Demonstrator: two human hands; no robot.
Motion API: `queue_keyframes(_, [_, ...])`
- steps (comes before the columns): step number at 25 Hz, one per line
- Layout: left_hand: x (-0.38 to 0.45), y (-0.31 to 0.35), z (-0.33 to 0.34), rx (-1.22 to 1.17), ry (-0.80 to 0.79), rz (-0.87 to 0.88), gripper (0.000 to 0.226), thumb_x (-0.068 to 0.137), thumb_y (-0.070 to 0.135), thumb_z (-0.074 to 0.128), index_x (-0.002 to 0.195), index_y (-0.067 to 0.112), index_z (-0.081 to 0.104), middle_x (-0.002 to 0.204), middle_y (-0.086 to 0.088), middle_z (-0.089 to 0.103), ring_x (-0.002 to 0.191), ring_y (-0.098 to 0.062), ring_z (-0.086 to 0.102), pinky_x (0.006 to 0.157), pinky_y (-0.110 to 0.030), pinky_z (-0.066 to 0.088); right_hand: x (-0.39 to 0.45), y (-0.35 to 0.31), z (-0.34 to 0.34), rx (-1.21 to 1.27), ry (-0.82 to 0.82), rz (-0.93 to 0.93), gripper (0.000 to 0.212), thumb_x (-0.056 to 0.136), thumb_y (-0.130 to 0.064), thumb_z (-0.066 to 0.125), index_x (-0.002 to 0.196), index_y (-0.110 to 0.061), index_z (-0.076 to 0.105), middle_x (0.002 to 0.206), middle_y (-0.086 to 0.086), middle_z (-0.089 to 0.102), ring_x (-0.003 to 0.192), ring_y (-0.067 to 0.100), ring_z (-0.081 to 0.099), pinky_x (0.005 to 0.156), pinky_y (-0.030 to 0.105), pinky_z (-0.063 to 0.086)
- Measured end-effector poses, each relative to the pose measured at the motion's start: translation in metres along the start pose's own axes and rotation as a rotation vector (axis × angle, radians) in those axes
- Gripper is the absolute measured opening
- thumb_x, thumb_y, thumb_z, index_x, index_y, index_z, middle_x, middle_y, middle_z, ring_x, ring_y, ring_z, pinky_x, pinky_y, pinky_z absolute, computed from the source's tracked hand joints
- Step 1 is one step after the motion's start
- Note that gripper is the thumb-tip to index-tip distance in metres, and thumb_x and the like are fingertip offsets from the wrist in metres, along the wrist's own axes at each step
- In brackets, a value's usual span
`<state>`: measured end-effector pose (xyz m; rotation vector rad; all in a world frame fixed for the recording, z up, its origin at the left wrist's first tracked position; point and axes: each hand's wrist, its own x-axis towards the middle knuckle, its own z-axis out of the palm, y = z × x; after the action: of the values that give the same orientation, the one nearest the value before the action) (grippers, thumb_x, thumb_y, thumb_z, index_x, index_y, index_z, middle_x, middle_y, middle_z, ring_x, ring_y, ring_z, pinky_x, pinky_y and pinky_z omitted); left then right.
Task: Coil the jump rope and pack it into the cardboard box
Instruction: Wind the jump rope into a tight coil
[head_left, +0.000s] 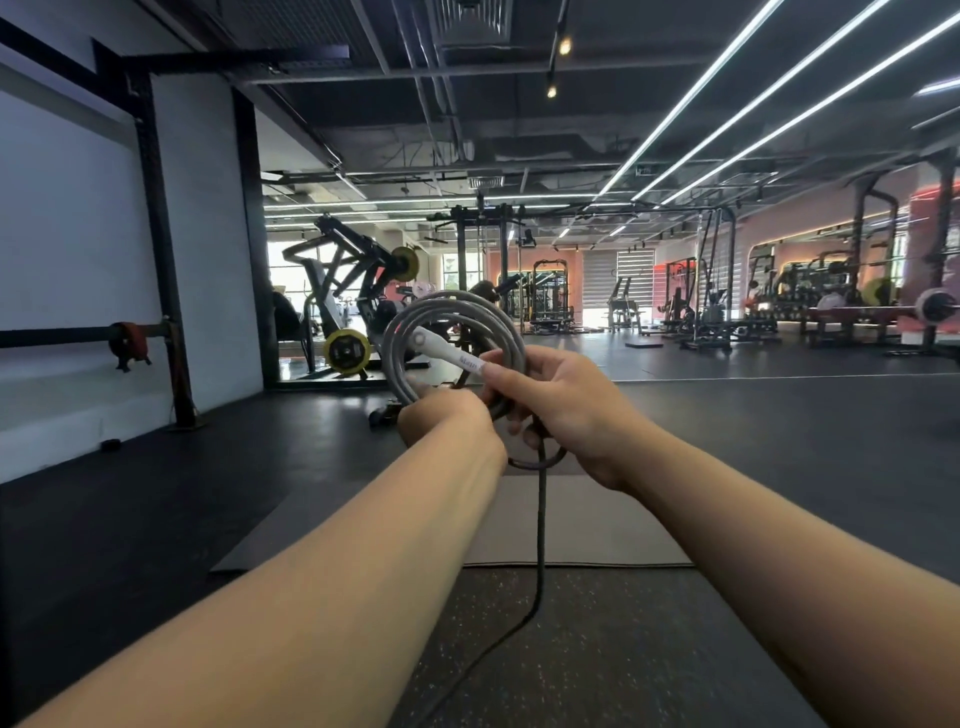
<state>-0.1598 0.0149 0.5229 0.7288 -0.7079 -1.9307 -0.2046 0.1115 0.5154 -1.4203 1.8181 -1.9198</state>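
Jump rope (453, 317) coiled, held up | left hand (447, 421) clenched on coil | right hand (566, 410) gripping white handle (448, 353) | tail hanging down

One jump rope (451, 332) (partly coiled), two hands, one mat (582, 525).
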Motion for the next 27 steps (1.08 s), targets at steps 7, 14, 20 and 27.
queue_keyframes(7, [0.009,-0.007,-0.053,0.419,-0.267,0.193,0.042,0.086,0.012,0.075,0.124,0.01,0.057,0.098,-0.01,0.073,0.082,-0.022,0.07,0.076,-0.04,0.06,0.007,-0.005,-0.028,-0.158,-0.108,0.139,0.025,0.089,-0.021,0.077,0.103,0.0,0.074,0.065,0.007,0.059,0.041,0.012,0.031,0.039,0.021,0.022])
queue_keyframes(14, [0.002,0.034,-0.038,1.668,-0.986,0.984,0.096,0.068,0.033,0.087,0.146,0.04,0.032,0.14,0.004,0.056,0.122,-0.02,0.057,0.101,-0.04,0.049,0.007,-0.008,-0.041,-0.491,-0.289,0.266,0.03,0.079,-0.02,0.083,0.104,-0.008,0.073,0.069,0.008,0.062,0.058,0.024,0.047,0.048,0.028,0.032])
queue_keyframes(20, [0.012,0.029,-0.031,1.792,-1.136,0.654,0.035,0.084,0.036,0.078,0.109,0.016,0.066,0.091,0.003,0.079,0.065,-0.005,0.066,0.064,-0.026,0.053,-0.001,-0.001,-0.045,-0.371,-0.29,0.351,0.043,0.086,-0.018,0.079,0.121,-0.018,0.055,0.062,-0.001,0.067,0.042,0.006,0.053,0.038,0.02,0.034])
queue_keyframes(27, [0.027,0.026,-0.057,1.488,-1.053,0.599,0.037,0.09,0.048,0.068,0.091,0.013,0.056,0.06,-0.002,0.063,0.047,-0.018,0.057,0.04,-0.027,0.045,-0.008,0.0,-0.077,-0.522,-0.316,0.467,0.084,0.082,-0.085,0.045,0.093,-0.005,0.067,0.063,0.008,0.055,0.046,0.017,0.038,0.048,0.028,0.03])
